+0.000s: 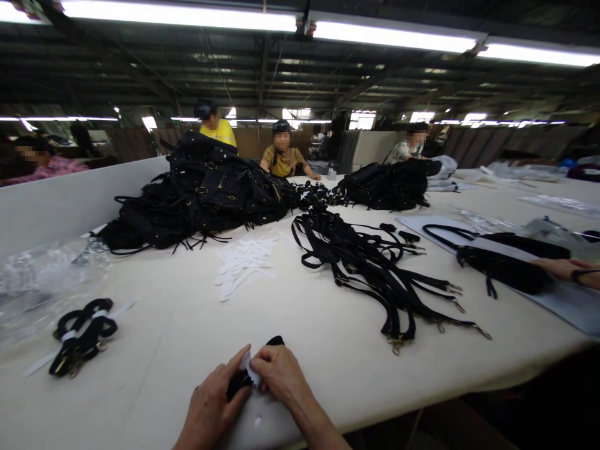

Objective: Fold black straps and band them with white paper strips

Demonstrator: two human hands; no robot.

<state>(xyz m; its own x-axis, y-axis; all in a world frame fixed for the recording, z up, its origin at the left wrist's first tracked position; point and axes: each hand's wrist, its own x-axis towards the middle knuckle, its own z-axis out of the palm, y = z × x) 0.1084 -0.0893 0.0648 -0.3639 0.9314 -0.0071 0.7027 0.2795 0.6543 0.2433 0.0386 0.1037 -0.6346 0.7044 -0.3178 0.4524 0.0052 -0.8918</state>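
Note:
Near the front edge of the table, my left hand (213, 397) is closed around a folded black strap (275, 341), which shows between and beyond my hands. A white paper strip (251, 369) lies across the strap. My right hand (284, 375) pinches this strip between thumb and fingers. Most of the strap is hidden by my hands. To the left lies a bundle of black straps (79, 340) with white bands round it. Ahead is a loose pile of white strips (246, 262). Long black straps with metal clips (370, 269) lie tangled to the right.
A tall heap of black bags (210, 187) stands at the back left, a smaller heap (387, 184) at the back right. Clear plastic bags (35, 290) lie left. At right, another person's hand (567, 270) touches a black bag (506, 265). Several people sit or stand beyond the table.

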